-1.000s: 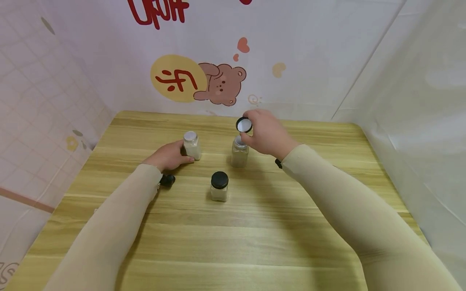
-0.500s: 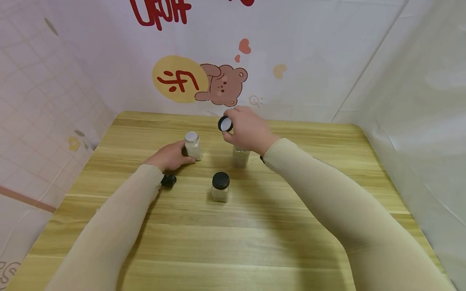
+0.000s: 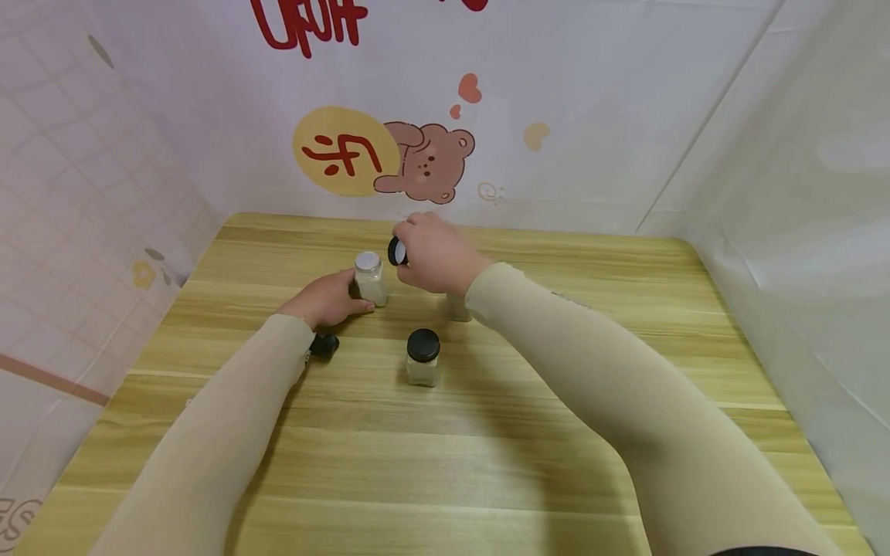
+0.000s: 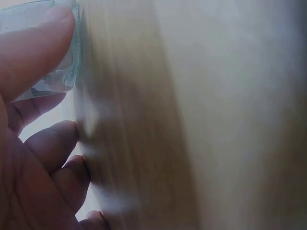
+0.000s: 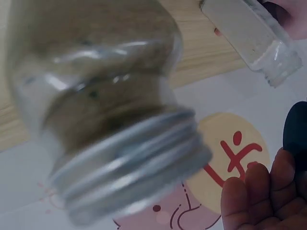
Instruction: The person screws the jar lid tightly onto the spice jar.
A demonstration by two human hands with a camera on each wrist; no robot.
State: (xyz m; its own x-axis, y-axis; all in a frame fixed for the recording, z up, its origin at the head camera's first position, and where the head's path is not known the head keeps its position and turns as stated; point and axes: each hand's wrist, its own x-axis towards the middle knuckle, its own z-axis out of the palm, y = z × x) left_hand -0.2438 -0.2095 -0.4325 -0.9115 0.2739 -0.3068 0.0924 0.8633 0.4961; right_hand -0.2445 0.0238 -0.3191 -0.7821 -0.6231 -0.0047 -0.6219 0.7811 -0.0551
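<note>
My left hand (image 3: 325, 300) grips a clear glass jar (image 3: 371, 283) with white contents, standing upright on the table; thumb and fingers lie around its lower part. In the left wrist view the thumb presses on the glass (image 4: 72, 57). Between its fingertips my right hand (image 3: 438, 251) pinches a black lid (image 3: 395, 252), its white inside showing, just right of and apart from that jar's top. A second jar (image 3: 458, 309) is mostly hidden behind the right hand; the right wrist view shows its silver threaded neck (image 5: 129, 167), without a lid, and brownish-grey contents.
A short jar (image 3: 422, 372) with a black lid on stands nearer to me, in front of the other two. The wooden table (image 3: 389, 471) meets a white printed wall covering (image 3: 591, 116) at the back. A black wrist device (image 3: 324, 345) sits at the left cuff.
My right hand has carried the black lid leftward from above the second jar toward the jar in my left hand, tilting the lid more on edge. The left hand keeps its hold.
</note>
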